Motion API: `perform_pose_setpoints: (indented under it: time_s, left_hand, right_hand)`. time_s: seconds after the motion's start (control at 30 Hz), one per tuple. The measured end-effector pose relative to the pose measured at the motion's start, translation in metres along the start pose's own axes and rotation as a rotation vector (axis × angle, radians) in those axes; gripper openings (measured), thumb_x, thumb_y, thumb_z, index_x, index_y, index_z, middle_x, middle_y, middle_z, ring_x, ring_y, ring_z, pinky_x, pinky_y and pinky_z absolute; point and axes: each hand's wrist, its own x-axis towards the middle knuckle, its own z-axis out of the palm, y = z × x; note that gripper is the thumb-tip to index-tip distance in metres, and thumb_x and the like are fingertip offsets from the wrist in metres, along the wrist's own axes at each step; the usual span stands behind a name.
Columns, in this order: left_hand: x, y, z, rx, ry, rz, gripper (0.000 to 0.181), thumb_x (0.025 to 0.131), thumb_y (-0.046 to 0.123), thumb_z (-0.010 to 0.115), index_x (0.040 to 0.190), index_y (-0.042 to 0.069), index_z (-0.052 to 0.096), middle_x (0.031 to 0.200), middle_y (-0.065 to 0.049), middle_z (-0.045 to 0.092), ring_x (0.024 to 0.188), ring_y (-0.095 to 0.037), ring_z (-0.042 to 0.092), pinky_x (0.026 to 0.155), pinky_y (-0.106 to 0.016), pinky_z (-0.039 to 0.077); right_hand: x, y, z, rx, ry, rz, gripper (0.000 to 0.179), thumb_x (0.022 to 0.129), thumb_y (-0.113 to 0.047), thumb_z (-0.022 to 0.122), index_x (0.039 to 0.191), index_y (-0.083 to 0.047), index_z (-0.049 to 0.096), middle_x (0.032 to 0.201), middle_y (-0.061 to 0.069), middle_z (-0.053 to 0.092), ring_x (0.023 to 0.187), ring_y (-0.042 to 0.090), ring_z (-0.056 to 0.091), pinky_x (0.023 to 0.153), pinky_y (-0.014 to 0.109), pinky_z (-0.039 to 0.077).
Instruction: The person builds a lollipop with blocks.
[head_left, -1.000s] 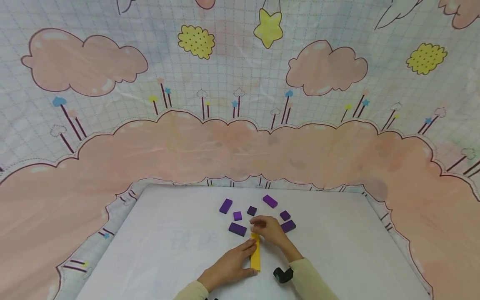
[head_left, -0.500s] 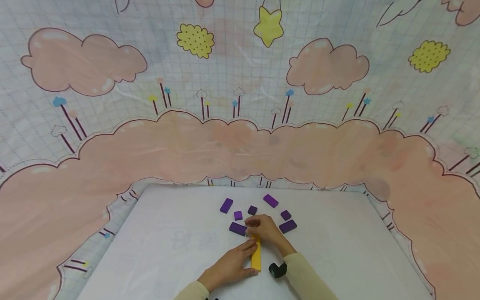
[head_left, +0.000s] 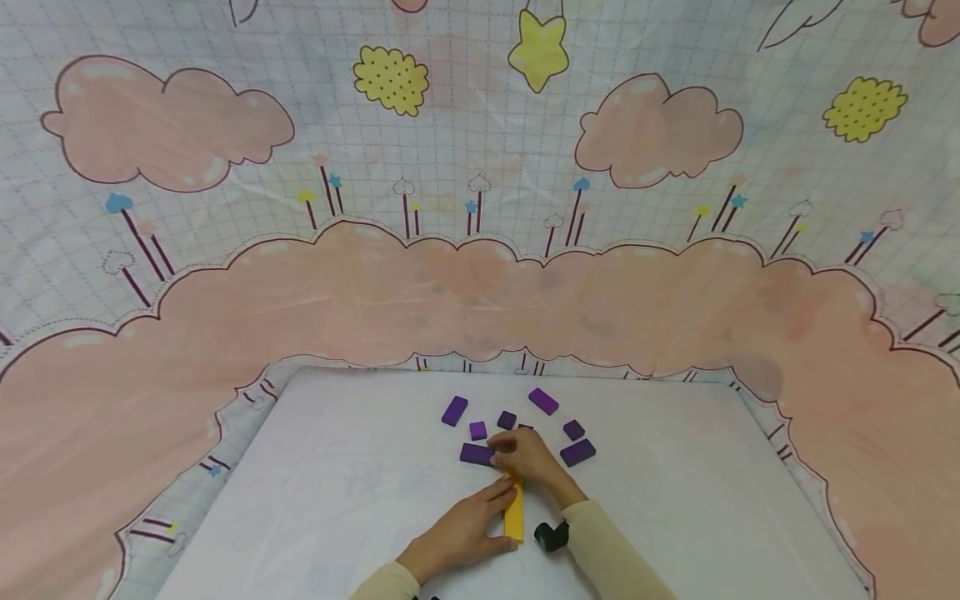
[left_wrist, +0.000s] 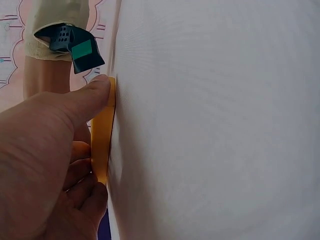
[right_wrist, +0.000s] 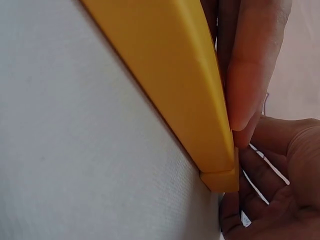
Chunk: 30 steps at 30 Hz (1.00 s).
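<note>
A narrow yellow bar of blocks (head_left: 513, 512) lies on the white table, pointing away from me; a seam near its end shows in the right wrist view. My left hand (head_left: 467, 527) holds it lengthwise, thumb (left_wrist: 97, 92) at the near end and fingers along the far part. Beyond the bar's far end, my right hand (head_left: 531, 458) pinches the right end of an oblong purple block (head_left: 475, 454) between thumb and curled forefinger. A small purple cube (head_left: 477, 431) and a darker one (head_left: 506, 420) sit just past that block. Another dark piece (head_left: 526, 427) peeks out behind the right hand.
Further purple pieces form a loose arc: an oblong block (head_left: 454, 411) at back left, another (head_left: 543, 401) at back right, a cube (head_left: 573, 430) and an oblong block (head_left: 578, 452) right of the hand. A dark wrist device (head_left: 552, 537) sits at the right sleeve.
My right hand has moved left onto the purple block's end, and that block has turned slightly. The dark piece behind the hand has come into view. My left hand stays on the yellow bar.
</note>
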Motion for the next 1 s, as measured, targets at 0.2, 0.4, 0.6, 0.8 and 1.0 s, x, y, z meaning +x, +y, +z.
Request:
perform_pose_setpoints:
  time_s: [0.2,0.4,0.6,0.8,1.0]
  left_hand:
    - [0.0009,-0.0004,-0.0007,0.007,0.008,-0.001,0.075,0.087,0.056,0.066,0.147,0.016,0.046,0.158,0.001,0.037,0.143,-0.019,0.041,0.112,-0.038,0.044]
    - [0.0001,-0.0011,-0.0003,0.009,0.013,0.006,0.075,0.087,0.057,0.065,0.147,0.016,0.046,0.158,0.000,0.038,0.143,-0.019,0.042,0.112,-0.038,0.044]
    - [-0.0011,-0.0003,0.0013,0.000,0.004,0.004,0.075,0.087,0.058,0.064,0.147,0.016,0.046,0.158,0.001,0.037,0.144,-0.019,0.041,0.113,-0.038,0.043]
    - [-0.0010,0.0006,0.0015,0.004,0.007,-0.007,0.076,0.086,0.058,0.065,0.147,0.017,0.047,0.158,0.002,0.038,0.144,-0.018,0.040,0.113,-0.037,0.043]
    - [-0.0001,0.0022,-0.0009,-0.005,-0.014,-0.026,0.075,0.086,0.059,0.065,0.147,0.019,0.047,0.158,0.004,0.037,0.144,-0.016,0.039,0.113,-0.037,0.043]
  right_hand:
    - [0.0034,0.0003,-0.0003,0.003,0.005,0.007,0.025,0.085,-0.019,0.077,0.110,-0.018,0.075,0.104,-0.002,0.071,0.093,0.015,0.059,0.091,0.036,0.055]
    - [0.0047,-0.0009,0.0016,0.004,0.008,0.029,0.026,0.082,-0.019,0.079,0.108,-0.017,0.075,0.103,0.000,0.071,0.092,0.016,0.060,0.091,0.037,0.056]
    - [0.0034,-0.0019,0.0039,-0.018,0.017,0.057,0.023,0.081,-0.019,0.081,0.104,-0.017,0.076,0.097,-0.001,0.070,0.087,0.016,0.058,0.085,0.035,0.056]
    - [0.0040,-0.0018,0.0024,-0.023,0.038,0.048,0.024,0.081,-0.019,0.080,0.104,-0.015,0.076,0.095,0.000,0.069,0.086,0.016,0.059,0.084,0.035,0.057]
    - [0.0028,0.0018,-0.0006,-0.019,0.066,0.045,0.025,0.082,-0.021,0.079,0.105,-0.015,0.075,0.093,-0.001,0.068,0.084,0.014,0.058,0.081,0.031,0.057]
